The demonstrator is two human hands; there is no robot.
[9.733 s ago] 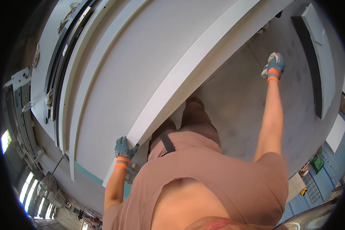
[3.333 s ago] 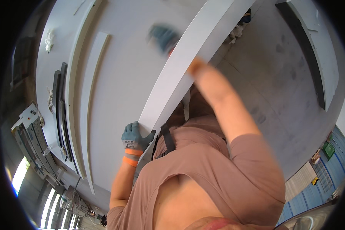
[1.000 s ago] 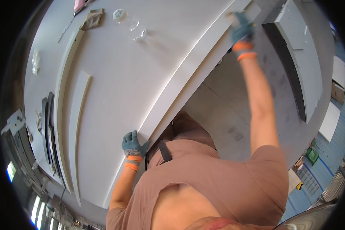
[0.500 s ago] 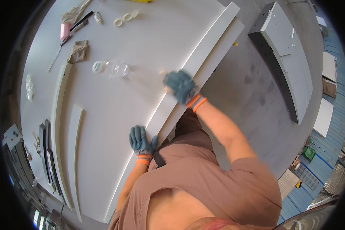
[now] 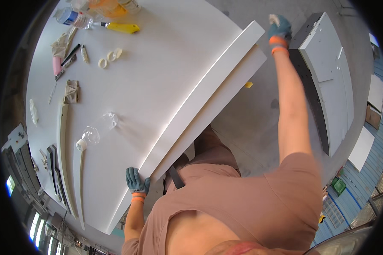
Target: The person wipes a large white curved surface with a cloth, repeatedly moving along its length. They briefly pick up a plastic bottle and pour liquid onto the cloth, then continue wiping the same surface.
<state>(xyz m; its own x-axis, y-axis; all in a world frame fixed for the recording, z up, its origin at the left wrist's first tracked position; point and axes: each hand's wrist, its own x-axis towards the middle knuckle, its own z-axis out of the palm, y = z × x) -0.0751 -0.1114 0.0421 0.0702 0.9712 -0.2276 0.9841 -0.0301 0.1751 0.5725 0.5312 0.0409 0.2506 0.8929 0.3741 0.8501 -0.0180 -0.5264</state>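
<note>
A long white strip (image 5: 200, 95) lies along the edge of the white tabletop (image 5: 153, 55), and a second white ledge (image 5: 238, 70) runs beside it on the near side. My left hand (image 5: 137, 182), in a grey-blue glove with an orange cuff, rests on the strip's lower end with its fingers extended. Beyond the strip's far end, my right hand (image 5: 280, 29) is raised off the table at arm's length. Its gloved fingers are curled round something small and pale that I cannot make out. A clear plastic bottle (image 5: 97, 128) lies on its side, its white cap against a thin strip (image 5: 78, 187).
At the far left are a yellow-handled tool (image 5: 122, 28), several bottles (image 5: 74, 18), tape rolls (image 5: 110, 56), a folded tan cloth (image 5: 71, 91) and a pink item (image 5: 56, 66). Dark strips (image 5: 55, 174) lie at the left. A white-topped panel stack (image 5: 327, 76) stands right, across the floor.
My right hand has swept from the middle of the strip out past its far end. The clear bottle has rolled and turned toward the thin strip. My left hand stays on the strip, slightly nearer its lower end.
</note>
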